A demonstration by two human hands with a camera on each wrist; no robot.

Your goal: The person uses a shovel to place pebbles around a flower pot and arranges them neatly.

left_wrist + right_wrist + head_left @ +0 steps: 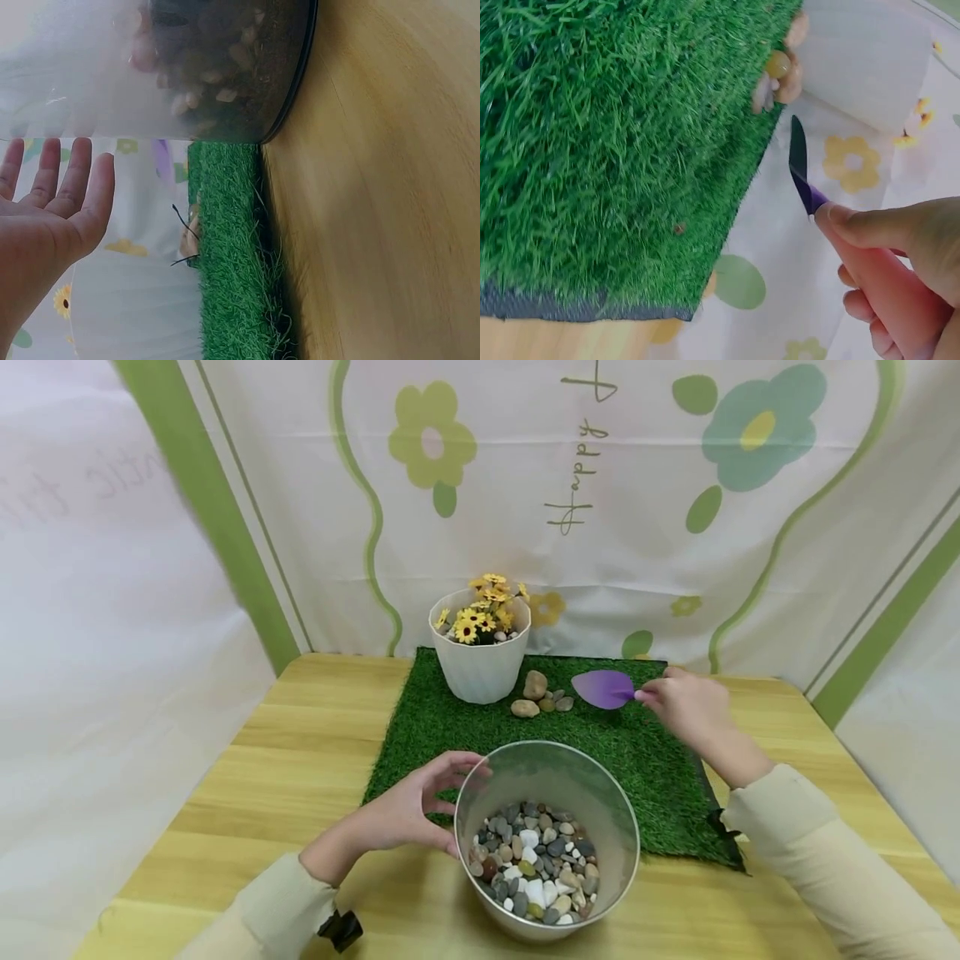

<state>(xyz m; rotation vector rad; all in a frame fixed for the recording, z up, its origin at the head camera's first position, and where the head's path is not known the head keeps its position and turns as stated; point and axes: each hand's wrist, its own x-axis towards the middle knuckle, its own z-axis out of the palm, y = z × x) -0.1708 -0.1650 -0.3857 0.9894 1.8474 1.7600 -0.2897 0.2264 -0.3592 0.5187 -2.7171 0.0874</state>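
A clear bucket (626, 827) of mixed pebbles (536, 860) stands at the table's front. Against its left side rests my left hand (408, 806), thumb and fingers spread; in the left wrist view the fairly straight fingertips (80, 150) meet the wall. My right hand (686, 706) grips a small garden trowel (603, 688) by its pink handle (881, 285), the purple blade held above the turf mat and pointing left. Left of the blade lie several loose stones (536, 685), beside a white flowerpot (480, 672) of yellow flowers (480, 617).
A green artificial turf mat (427, 727) covers the middle of the wooden table (262, 785), under the flowerpot and loose stones. Behind the table hangs a white cloth (510, 460) printed with flowers. Pebbles also show inside the flowerpot.
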